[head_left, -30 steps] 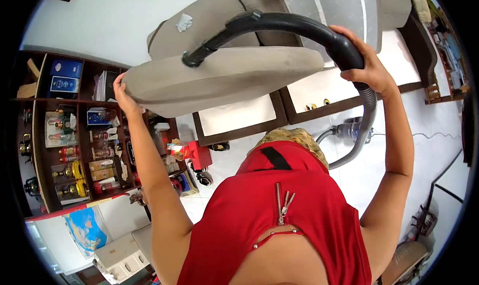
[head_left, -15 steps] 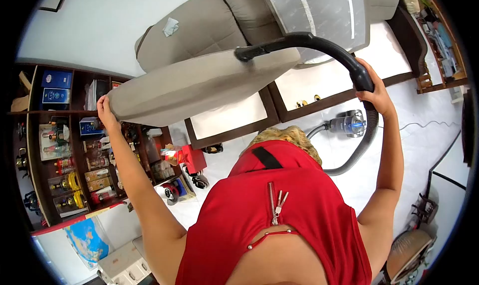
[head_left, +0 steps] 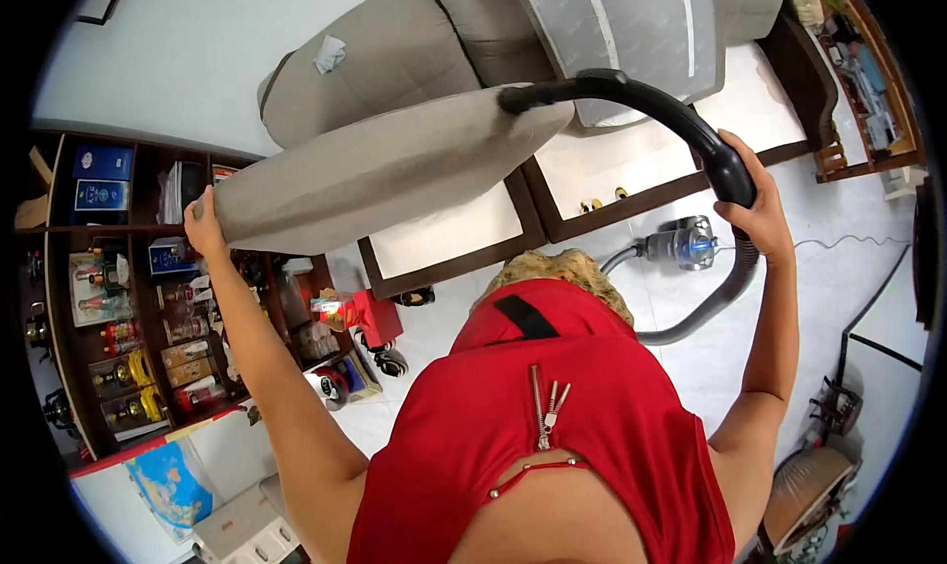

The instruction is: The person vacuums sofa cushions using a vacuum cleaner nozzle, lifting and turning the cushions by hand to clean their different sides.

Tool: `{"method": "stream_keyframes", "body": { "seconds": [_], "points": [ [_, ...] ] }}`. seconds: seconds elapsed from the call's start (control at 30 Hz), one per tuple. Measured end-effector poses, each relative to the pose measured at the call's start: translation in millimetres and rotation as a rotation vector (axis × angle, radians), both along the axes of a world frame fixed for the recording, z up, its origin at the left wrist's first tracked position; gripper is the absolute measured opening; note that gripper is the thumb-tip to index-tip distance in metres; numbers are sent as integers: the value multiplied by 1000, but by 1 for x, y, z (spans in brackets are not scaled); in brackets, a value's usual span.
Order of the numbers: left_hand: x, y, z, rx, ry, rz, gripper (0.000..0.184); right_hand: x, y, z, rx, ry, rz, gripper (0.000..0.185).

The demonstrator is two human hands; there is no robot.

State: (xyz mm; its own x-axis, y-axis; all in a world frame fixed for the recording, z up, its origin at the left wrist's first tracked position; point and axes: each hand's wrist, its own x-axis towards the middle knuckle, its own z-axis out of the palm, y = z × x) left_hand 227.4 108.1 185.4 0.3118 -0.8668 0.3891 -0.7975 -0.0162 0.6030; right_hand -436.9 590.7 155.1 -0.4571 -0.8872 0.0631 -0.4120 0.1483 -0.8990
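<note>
My left hand [head_left: 205, 230] grips the near-left end of a long grey sofa cushion [head_left: 365, 179], holding it tilted on its edge above the sofa base. My right hand [head_left: 758, 207] is wrapped round the black handle of a vacuum cleaner hose [head_left: 671, 115]. The tube arches to the left, and its end meets the cushion's face near the right end. From my right hand the grey flexible hose curves down and back to the vacuum cleaner [head_left: 683, 243], which sits on the floor with a clear dust container.
Behind is a grey sofa back [head_left: 380, 56] with a crumpled cloth [head_left: 330, 55] on it. Another cushion [head_left: 617, 31] leans at the right, underside showing. A dark wood sofa frame [head_left: 538, 204] has pale panels. Shelves [head_left: 143, 230] full of goods stand left. A power cord [head_left: 838, 243] crosses the floor.
The vacuum tube's end has slid right along the cushion toward its right end. My right hand has shifted right and slightly down. My left hand still holds the cushion, which has moved slightly left.
</note>
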Motion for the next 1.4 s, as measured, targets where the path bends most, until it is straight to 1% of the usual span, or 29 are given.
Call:
{"method": "stream_keyframes", "body": {
  "seconds": [0.07, 0.13, 0.2, 0.27, 0.3, 0.43, 0.53, 0.57, 0.6, 0.67, 0.77, 0.87, 1.0, 1.07, 1.13, 1.23, 1.33, 1.4],
  "points": [
    [0, -5, -3, -17, -71, 26, 77, 22, -10, 17, 7, -40, 55, 85],
    [-12, -2, 2, 11, -106, 67, 79, 40, -23, 22, -116, 90, 176, 83],
    [-18, -5, 6, 14, -125, 80, 78, 60, -40, 28, -190, 121, 316, 80],
    [-21, -9, 6, 6, -137, 83, 77, 72, -55, 28, -127, 70, 394, 78],
    [-21, -12, 5, -4, -138, 80, 77, 73, -61, 18, -169, 163, 384, 77],
    [-24, -20, 5, -3, -163, 84, 76, 49, -47, -17, -35, -30, 243, 78],
    [-22, -29, 5, -14, -216, 87, 76, 34, -24, -38, -38, 26, 100, 79],
    [-22, -31, 5, -24, -226, 89, 76, 27, -15, -44, 11, 33, 57, 79],
    [-21, -35, 3, -34, -235, 91, 76, 22, -9, -51, 8, 51, 3, 80],
    [-22, -39, 3, -36, -253, 83, 76, 14, 5, -59, 76, -30, -88, 81],
    [-21, -51, 4, -17, -273, 66, 76, 9, 19, -70, 36, 31, -183, 82],
    [-30, -59, 7, -15, -289, 80, 75, 24, 22, -58, 53, 26, -186, 82],
    [-50, -63, 11, -20, -331, 91, 75, 60, 12, -38, -144, 98, 43, 79],
    [-57, -70, 10, -16, -343, 78, 76, 81, -7, -30, -287, 173, 197, 75],
    [-65, -78, 13, -15, -353, 70, 78, 106, -33, -15, -378, 206, 298, 70],
    [-85, -77, 20, 8, -402, 94, 80, 119, -56, -23, -302, 295, 329, 70],
    [-81, -87, 14, -23, -441, 89, 86, 99, -55, -51, -317, 226, 261, 71],
    [-74, -94, 11, -34, -441, 88, 85, 86, -38, -60, -243, 224, 185, 69]
  ]
}}
